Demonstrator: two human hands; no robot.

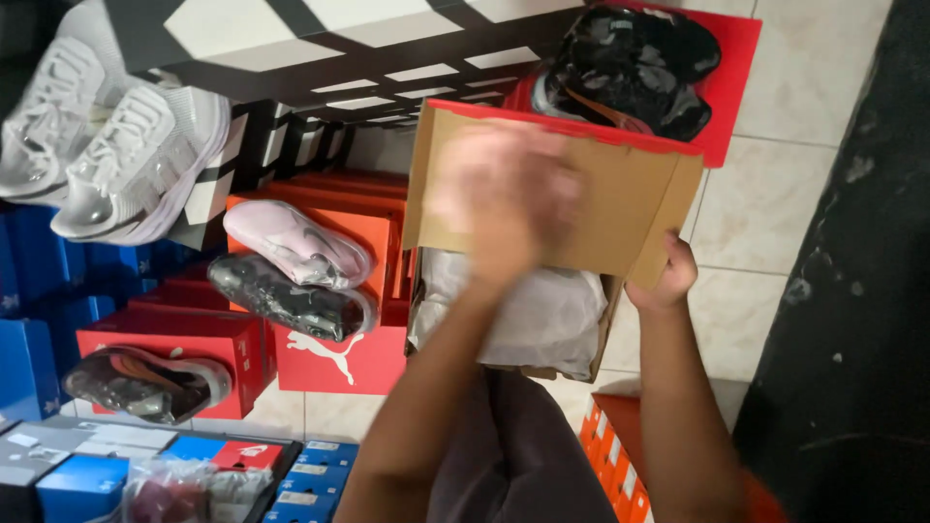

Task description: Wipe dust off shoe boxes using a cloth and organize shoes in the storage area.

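Reaching forward over the open shoebox [542, 281], the left hand [509, 199] hangs blurred before the raised cardboard lid [620, 208]; whether its fingers are spread or closed I cannot tell. The right hand [666, 276] curls around the box's right corner, fingers pressed on the wall. Inside the brown, red-edged box lies crumpled white wrapping paper [542, 310].

A shoe shop, or perhaps its stockroom, is suggested: stacked red shoeboxes [208, 358], blue boxes [39, 291] and display sneakers [126, 160] are seen above a tiled floor [765, 194].
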